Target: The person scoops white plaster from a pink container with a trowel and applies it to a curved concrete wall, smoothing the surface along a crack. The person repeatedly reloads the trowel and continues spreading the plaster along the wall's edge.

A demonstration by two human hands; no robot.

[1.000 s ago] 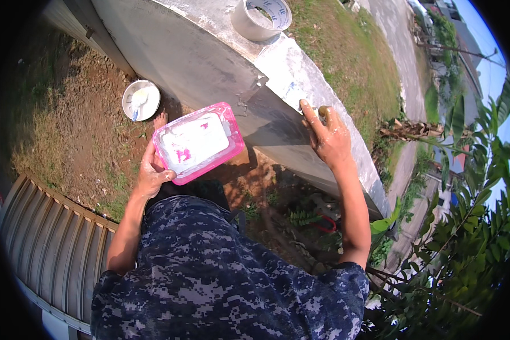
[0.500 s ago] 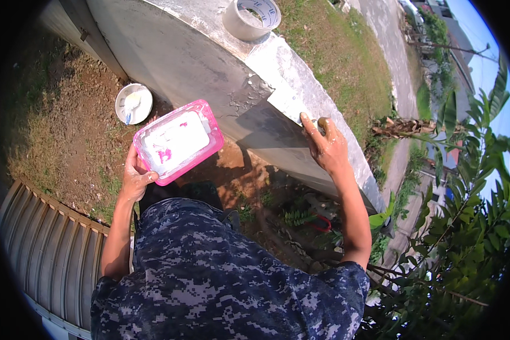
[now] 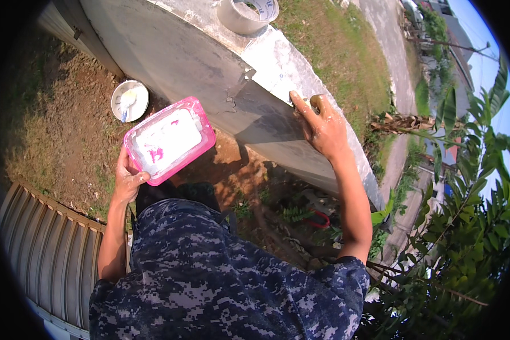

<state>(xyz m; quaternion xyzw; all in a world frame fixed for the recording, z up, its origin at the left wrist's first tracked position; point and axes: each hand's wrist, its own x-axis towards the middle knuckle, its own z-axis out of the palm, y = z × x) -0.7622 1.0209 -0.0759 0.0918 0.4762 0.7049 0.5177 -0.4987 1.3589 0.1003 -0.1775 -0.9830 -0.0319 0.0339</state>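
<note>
My left hand (image 3: 128, 180) grips a pink-rimmed plastic tub (image 3: 209, 139) by its near left corner, thumb on the rim. Thick white paste (image 3: 173, 136) coats the inside of the tub, with pink showing through in spots. My right hand (image 3: 324, 129), specked with white, is at the top edge of a grey concrete wall (image 3: 181, 54). Its index finger points along the edge and the other fingers curl in; what they hold is hidden. Bright white material (image 3: 275, 65) covers the wall top just beyond the fingertips.
A wide roll of tape (image 3: 235, 21) stands on the wall top, farther along. On the soil left of the wall sits a white bowl (image 3: 143, 103) with a brush-like tool in it. A ribbed metal sheet (image 3: 54, 238) lies lower left; leafy plants (image 3: 464, 226) crowd the right.
My right hand has slid a little up and left along the wall edge. The tub in my left hand has shifted slightly left, and the view has moved a little.
</note>
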